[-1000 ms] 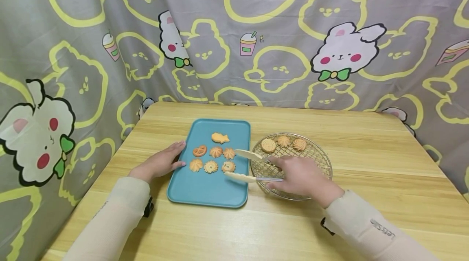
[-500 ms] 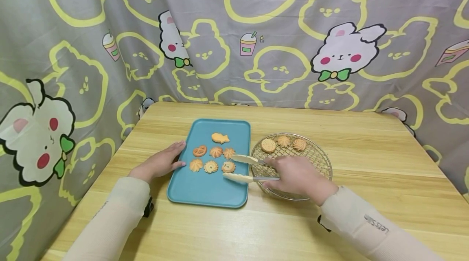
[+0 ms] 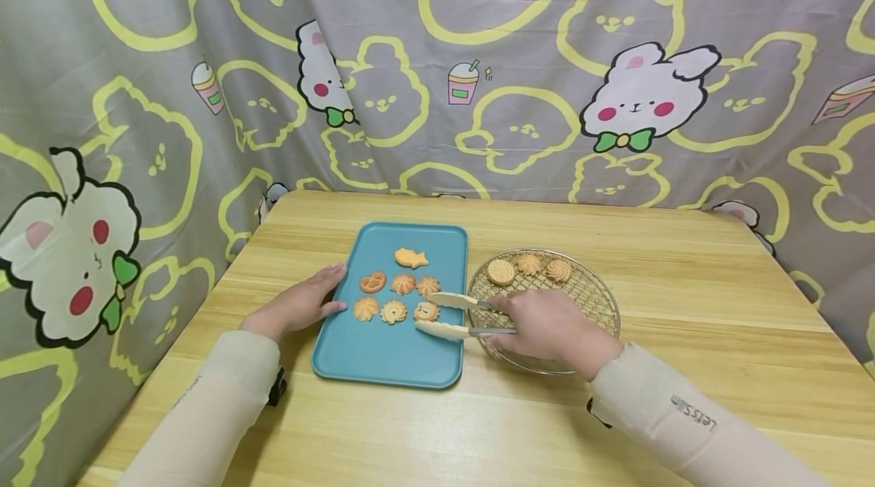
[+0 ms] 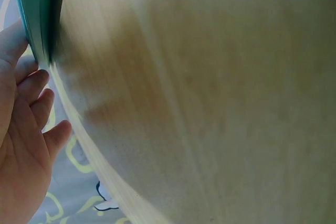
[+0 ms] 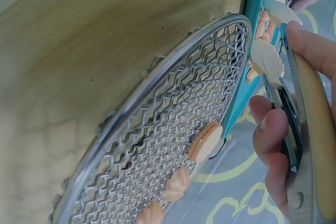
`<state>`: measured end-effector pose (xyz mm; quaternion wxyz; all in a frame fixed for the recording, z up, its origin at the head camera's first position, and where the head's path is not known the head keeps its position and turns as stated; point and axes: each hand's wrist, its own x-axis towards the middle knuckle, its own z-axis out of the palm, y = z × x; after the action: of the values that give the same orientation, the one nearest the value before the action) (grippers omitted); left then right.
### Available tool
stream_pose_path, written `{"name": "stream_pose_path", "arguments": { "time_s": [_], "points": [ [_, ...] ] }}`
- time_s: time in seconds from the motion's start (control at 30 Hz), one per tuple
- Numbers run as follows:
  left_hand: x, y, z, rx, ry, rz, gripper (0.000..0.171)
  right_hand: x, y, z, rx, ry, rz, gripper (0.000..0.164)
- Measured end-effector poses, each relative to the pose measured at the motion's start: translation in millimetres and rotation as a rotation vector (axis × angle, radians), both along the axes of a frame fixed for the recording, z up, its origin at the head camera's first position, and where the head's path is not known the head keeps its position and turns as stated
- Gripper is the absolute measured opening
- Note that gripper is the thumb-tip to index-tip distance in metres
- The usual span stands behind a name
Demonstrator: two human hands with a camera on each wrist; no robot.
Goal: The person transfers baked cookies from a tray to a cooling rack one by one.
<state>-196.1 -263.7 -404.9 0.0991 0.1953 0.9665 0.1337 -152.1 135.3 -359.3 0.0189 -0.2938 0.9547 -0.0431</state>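
Note:
My right hand grips a pair of tongs with cream scalloped tips. The tips are apart over the right side of a blue-green tray, one above and one below a round scalloped cookie. Beside that cookie lie another scalloped cookie and a shell-shaped one. Behind them are a pretzel-shaped cookie and two star-like swirled cookies. A fish-shaped cookie lies farthest back. My left hand rests its fingers against the tray's left rim, fingers fairly straight.
Right of the tray stands a round wire rack, partly beneath my right hand. Along its back edge sit a round sandwich cookie, a star-like cookie and a swirl cookie. A patterned curtain hangs behind the wooden table.
The right hand and tongs have moved a little left, and the tong tips have drawn closer together around the round scalloped cookie. The left hand and tray stay put.

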Motion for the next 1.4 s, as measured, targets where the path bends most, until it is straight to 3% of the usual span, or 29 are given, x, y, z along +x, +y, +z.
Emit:
{"name": "stream_pose_path", "arguments": {
  "time_s": [0.4,0.73,1.4],
  "points": [
    [0.7,0.3,0.1,0.006,0.01,-0.005,0.07,0.0,-0.9,0.0,-0.001,-0.016,-0.012,0.062],
    [2.0,1.9,2.5,0.018,0.021,-0.007,0.069,0.9,3.3,-3.8,-0.048,0.039,0.028,0.057],
    [1.0,0.5,1.2,0.018,0.009,-0.007,0.07,3.8,18.8,-7.9,-0.1,0.091,-0.058,0.062]
  ]
}}
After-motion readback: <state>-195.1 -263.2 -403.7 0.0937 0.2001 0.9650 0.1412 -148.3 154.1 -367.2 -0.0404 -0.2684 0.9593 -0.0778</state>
